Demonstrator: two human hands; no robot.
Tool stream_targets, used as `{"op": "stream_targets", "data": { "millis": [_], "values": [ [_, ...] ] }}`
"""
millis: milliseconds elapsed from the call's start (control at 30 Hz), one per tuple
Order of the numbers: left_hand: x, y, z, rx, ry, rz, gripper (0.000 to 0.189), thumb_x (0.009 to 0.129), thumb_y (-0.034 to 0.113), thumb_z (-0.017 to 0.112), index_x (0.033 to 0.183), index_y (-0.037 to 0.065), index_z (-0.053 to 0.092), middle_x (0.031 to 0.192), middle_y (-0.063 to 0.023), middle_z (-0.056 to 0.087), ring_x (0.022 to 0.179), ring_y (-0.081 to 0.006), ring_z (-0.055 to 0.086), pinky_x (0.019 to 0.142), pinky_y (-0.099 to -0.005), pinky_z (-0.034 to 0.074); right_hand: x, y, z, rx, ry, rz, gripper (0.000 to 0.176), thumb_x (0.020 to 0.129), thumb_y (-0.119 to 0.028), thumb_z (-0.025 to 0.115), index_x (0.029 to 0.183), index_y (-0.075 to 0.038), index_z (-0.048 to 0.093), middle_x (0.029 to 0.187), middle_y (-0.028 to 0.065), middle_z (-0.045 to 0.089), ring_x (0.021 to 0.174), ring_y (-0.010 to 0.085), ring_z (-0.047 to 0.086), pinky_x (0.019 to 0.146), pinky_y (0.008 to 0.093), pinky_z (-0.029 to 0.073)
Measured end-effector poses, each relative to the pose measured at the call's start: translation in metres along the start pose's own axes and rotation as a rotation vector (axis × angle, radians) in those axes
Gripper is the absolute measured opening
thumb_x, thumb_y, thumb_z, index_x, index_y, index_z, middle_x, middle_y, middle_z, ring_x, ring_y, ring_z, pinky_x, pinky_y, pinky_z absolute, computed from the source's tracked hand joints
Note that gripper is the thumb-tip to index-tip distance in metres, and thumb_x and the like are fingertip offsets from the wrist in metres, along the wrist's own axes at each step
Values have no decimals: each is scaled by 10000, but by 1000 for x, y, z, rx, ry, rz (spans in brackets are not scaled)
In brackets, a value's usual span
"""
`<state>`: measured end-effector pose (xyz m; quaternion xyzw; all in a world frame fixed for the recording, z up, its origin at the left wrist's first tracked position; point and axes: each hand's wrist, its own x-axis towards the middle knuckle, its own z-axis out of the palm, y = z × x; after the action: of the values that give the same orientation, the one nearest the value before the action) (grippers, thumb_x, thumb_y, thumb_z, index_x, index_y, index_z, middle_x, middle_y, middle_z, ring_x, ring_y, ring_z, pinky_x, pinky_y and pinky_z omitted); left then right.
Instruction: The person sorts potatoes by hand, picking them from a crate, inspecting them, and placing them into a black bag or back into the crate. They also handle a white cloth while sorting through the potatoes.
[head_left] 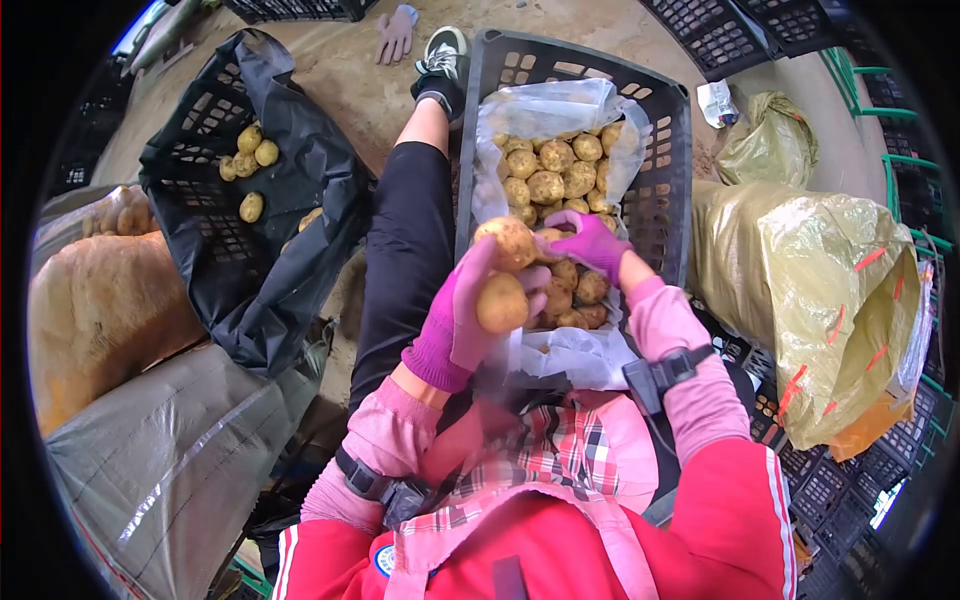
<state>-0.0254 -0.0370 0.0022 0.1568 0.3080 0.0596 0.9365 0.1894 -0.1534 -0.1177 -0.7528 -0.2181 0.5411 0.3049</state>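
My left hand (462, 310), in a pink-purple glove, is curled around two potatoes: an upper potato (506, 245) and a lower potato (502, 303). Just right of it, my right hand (592, 243), gloved alike, has its fingers closed on another potato (547, 241), partly hidden behind the upper one. Both hands are over a black plastic crate (655, 210) lined with translucent white film (555, 103). Many loose potatoes (546, 187) fill the liner, some of them covered by my hands.
To the left, a crate draped in dark sheeting (310, 160) holds several potatoes (245, 165). A yellowish woven sack (800, 270) lies right of the middle crate. My outstretched leg (405, 250) runs between the crates. A loose glove (396, 36) rests on the floor ahead, near stacked black crates (710, 35).
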Motion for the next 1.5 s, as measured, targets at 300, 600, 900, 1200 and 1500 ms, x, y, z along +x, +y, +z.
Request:
{"op": "stream_targets", "data": {
  "millis": [300,600,900,1200,1500],
  "values": [
    [-30,-34,-9,560,-215,603,603,936,260,628,1416,70,315,1388,-169,443,1207,-332,548,957,-413,514,-176,-102,21,129,83,-517,749,766,-116,760,1417,-12,405,1353,140,529,1173,206,563,999,335,452],
    [-188,10,21,121,-443,796,640,931,396,534,1489,256,254,1494,-191,310,1229,-467,489,821,-436,539,-210,-48,46,77,340,-635,435,924,-56,561,1340,45,483,1294,185,576,1206,247,567,1018,343,446],
    [-436,162,19,-371,-450,1395,623,920,443,483,1349,-7,443,1429,-291,359,1334,-460,359,913,-458,549,-182,12,47,-168,375,-593,385,870,-45,601,1246,32,568,1157,150,640,1087,223,623,954,334,477],
    [-441,217,-63,-291,-372,1612,885,886,578,390,1447,-86,224,1380,-297,408,1209,-396,506,1061,-508,416,-204,8,50,-234,455,-657,341,886,-144,630,1200,-14,606,1131,154,667,1008,240,662,891,323,508],
    [-134,39,19,395,-136,453,484,1013,306,467,1382,-5,434,1373,-181,514,1160,-297,586,997,-394,480,-163,-2,8,-92,448,-492,361,864,-189,649,1190,-40,620,1066,129,677,957,206,666,845,309,517]
  ]
}}
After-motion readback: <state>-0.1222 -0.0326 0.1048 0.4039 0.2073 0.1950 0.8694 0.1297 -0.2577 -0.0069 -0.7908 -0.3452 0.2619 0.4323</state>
